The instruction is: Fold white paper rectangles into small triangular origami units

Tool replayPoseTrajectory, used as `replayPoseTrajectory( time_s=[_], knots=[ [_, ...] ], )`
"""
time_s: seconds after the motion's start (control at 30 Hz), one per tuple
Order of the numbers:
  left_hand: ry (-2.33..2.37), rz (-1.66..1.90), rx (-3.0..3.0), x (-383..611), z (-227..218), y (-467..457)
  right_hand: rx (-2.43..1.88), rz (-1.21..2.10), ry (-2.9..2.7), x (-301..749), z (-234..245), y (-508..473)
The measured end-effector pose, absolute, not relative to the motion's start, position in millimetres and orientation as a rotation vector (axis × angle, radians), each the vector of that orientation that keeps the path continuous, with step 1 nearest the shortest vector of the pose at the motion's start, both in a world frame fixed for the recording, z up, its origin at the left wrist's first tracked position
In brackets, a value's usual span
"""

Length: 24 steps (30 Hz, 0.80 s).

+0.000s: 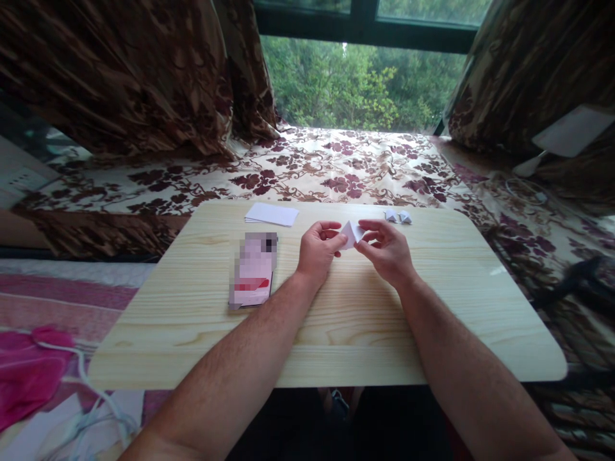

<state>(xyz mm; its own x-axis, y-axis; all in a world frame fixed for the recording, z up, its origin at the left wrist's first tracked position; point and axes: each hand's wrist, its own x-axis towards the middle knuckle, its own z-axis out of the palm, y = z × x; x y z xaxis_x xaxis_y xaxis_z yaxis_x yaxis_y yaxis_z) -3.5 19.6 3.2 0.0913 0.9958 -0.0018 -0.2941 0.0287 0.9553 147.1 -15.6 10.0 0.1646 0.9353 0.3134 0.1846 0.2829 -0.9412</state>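
A small folded piece of white paper (350, 234) with a pointed top is held above the table, between both hands. My left hand (318, 248) pinches its left side, thumb in front. On the other side, my right hand (388, 250) grips the right edge between thumb and fingers. Part of the paper is covered by the fingertips. Just beyond my right hand lie two small folded paper pieces (398, 217), side by side near the table's far edge. A stack of white paper sheets (271, 214) lies at the far left.
A phone (254, 269), partly blurred out, lies on the wooden table (192, 333) left of my hands. Behind is a floral-covered window seat (336, 166). A white lamp (571, 131) stands at right; white cables (103, 390) and pink cloth (33, 371) are at lower left.
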Motion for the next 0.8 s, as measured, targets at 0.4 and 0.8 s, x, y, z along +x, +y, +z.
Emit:
replayPoseTrajectory(
  time_s=[0.4, 0.8],
  knots=[
    [0.881, 1.186, 1.091, -0.4, -1.7, 17.4, -1.219, 0.735, -1.23, 152.9, 9.2, -14.4],
    [0.867, 1.208, 1.144, 0.0, 0.1, 15.0, -1.142, 0.783, -1.099, 148.6, 11.5, -14.2]
  ],
)
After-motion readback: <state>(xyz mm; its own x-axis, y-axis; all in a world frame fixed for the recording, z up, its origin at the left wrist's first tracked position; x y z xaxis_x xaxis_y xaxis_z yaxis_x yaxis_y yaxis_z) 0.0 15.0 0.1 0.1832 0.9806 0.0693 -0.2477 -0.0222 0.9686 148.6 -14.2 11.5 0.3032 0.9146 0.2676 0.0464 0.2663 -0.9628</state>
